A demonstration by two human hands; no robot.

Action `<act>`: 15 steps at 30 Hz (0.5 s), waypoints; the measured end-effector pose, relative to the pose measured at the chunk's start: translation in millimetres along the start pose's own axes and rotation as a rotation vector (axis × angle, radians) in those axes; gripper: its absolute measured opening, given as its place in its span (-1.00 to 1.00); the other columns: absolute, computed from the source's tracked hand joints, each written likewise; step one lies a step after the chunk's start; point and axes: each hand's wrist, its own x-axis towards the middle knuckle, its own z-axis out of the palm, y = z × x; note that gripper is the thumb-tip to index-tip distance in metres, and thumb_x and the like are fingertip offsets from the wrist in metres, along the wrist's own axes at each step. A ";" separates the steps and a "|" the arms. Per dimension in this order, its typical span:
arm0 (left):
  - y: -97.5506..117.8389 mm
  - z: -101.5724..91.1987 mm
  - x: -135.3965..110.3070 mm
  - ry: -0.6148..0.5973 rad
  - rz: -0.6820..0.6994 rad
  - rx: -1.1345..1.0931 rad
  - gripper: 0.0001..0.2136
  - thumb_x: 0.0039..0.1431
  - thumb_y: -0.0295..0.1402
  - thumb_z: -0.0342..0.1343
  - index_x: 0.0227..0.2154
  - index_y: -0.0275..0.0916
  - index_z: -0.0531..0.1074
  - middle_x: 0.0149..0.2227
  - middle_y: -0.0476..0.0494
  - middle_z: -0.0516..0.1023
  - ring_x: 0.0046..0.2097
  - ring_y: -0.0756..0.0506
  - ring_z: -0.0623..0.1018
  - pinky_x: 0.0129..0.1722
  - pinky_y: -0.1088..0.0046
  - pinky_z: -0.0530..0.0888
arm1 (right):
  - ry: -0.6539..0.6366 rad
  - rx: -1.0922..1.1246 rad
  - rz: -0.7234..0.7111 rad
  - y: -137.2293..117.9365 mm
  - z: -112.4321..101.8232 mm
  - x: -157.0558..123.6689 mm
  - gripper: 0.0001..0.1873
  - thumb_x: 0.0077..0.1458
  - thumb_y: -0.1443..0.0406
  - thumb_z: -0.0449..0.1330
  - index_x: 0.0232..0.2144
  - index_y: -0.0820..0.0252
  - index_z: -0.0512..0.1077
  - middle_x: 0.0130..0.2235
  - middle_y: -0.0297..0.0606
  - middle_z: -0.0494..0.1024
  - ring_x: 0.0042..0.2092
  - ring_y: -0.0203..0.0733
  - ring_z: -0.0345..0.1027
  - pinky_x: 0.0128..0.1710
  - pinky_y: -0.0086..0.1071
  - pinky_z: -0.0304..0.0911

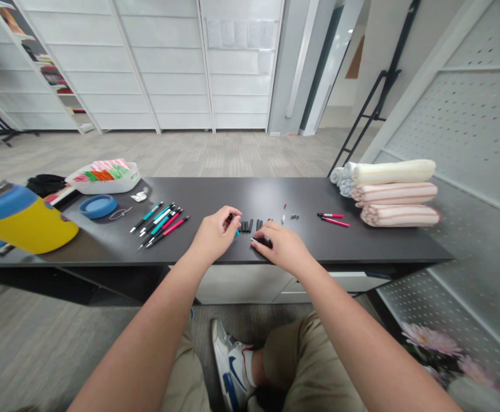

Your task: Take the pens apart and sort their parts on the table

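Grey-floored room, with tall white cabinets (164, 68) at twelve o'clock and a long dark desk (215, 191) stretching from nine to three o'clock, on a clock face centred between the hands. At the centre, close to the near edge, a few short black tubes (244, 226), lying side by side between left hand (213, 232) and right hand (282, 243). With the left, grips a small dark piece (231, 217) narrowly in curled fingers; just below, near the fingertips, a teal bit (237, 232), impossible to say whether joined to it. With the right, reaches down to the desk beside the tubes, fingers bent and thumb low; grip too hidden to say whether empty or holding something.

Just beyond the right hand, toward two o'clock, tiny metallic bits (295, 217) and a slim red-tipped piece (284, 206). At three o'clock, two red pens (335, 222); past them, slightly higher, stacked rolled towels (396, 191) in cream and striped pink. At nine o'clock, a loose bundle of teal, red and black pens (168, 231). Farther out, toward ten, a blue round lid (97, 206), a white basket (123, 184) of colourful packs, and a large yellow-and-blue container (30, 226). At six o'clock, below the desk, a white-and-blue sneaker (232, 366).
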 end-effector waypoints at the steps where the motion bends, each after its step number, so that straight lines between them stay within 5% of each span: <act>1: 0.0 0.2 -0.1 0.000 -0.001 -0.004 -0.77 0.39 -0.17 0.04 -0.09 -0.14 0.52 -0.29 -0.07 0.67 -0.38 -0.06 0.57 -0.33 0.47 0.44 | 0.000 0.006 0.000 1.3 0.7 0.7 -0.85 0.31 0.17 0.28 -0.16 0.08 0.57 -0.13 -0.24 0.58 -0.14 -0.18 0.47 -0.15 -0.35 0.29; 15: 12.3 13.0 1.8 0.005 0.027 0.129 -0.73 0.43 -0.33 -0.08 0.01 -0.11 0.49 -0.16 -0.13 0.66 -0.16 -0.16 0.63 -0.10 0.36 0.46 | 0.030 0.162 0.078 6.7 -2.9 2.0 -0.88 0.35 0.26 0.21 -0.25 0.14 0.53 -0.22 -0.23 0.59 -0.22 -0.19 0.43 -0.17 -0.34 0.27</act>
